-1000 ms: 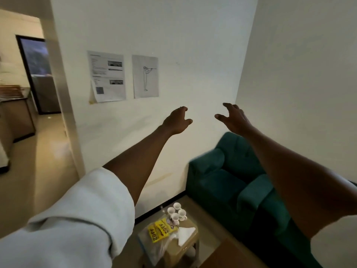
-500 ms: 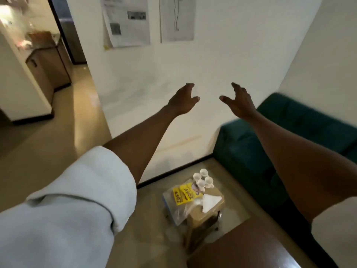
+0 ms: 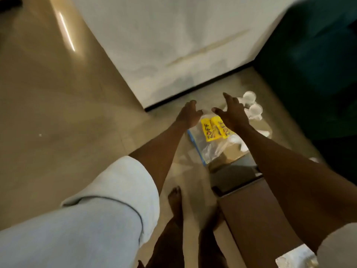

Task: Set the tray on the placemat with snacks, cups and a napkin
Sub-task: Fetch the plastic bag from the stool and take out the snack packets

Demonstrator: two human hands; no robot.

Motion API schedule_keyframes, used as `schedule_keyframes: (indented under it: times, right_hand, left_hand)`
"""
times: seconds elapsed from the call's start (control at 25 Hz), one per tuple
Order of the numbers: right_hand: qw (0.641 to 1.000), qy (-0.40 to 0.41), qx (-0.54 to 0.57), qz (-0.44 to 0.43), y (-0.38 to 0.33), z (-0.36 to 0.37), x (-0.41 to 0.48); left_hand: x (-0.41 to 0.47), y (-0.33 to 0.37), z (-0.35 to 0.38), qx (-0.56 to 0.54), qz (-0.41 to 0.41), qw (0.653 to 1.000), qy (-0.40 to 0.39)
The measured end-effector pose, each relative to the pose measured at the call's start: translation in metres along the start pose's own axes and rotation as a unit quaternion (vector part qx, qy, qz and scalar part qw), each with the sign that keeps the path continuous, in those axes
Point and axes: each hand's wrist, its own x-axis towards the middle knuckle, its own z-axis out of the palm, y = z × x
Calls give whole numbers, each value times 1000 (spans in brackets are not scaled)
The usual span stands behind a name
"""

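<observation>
Yellow snack packets (image 3: 214, 128), bagged on the tabletop (image 3: 232, 152) beside the cups (image 3: 251, 104), are hovered over by the left hand (image 3: 188, 117) and right hand (image 3: 232, 116), each grip open and empty; both bag (image 3: 210, 149) edges should be taken evenly.

Left hand (image 3: 188, 116), right hand (image 3: 232, 115) now over snacks (image 3: 208, 130)

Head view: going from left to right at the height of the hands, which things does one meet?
In order: left hand → right hand → white cups → dark green sofa.
</observation>
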Motion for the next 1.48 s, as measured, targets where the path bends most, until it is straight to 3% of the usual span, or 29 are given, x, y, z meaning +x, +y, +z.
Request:
schedule_keyframes:
  times: [0.2,0.36,0.44,0.64,0.88,0.96,1.04,1.12,1.32,1.48]
  right_hand:
    - [998,-20,-60,21,71,115,8]
    - [996,-21,-81,29,98,149,15]
    - [995,-9,-96,21,102,159,19]
    - [994,-26,-102,15,102,167,24]
    - [995,-41,-94,3,103,169,21]
    - [994,-45,-103,0,103,169,22]
    - [993,-49,-109,0,107,170,22]
    - [994,-47,-103,-3,108,168,23]
    - [997,-71,-27,-9,85,157,11]
    - [994,0,106,0,42,120,-3]
  left_hand:
    - [35,-99,103,-178,-161,971,17]
    - [48,-117,145,-339,-263,903,-26]
    - [56,-121,158,-389,-283,875,-55]
    - [63,-117,164,-467,-261,843,-60]
    - [59,-121,162,-603,-339,720,-56]
    - [57,-127,165,-612,-363,698,-80]
    - [53,-132,178,-611,-357,698,-111]
    - [53,-134,183,-591,-342,723,-110]
    - [42,-111,163,-467,-238,852,8]
    - [15,-60,117,-524,-166,835,0]
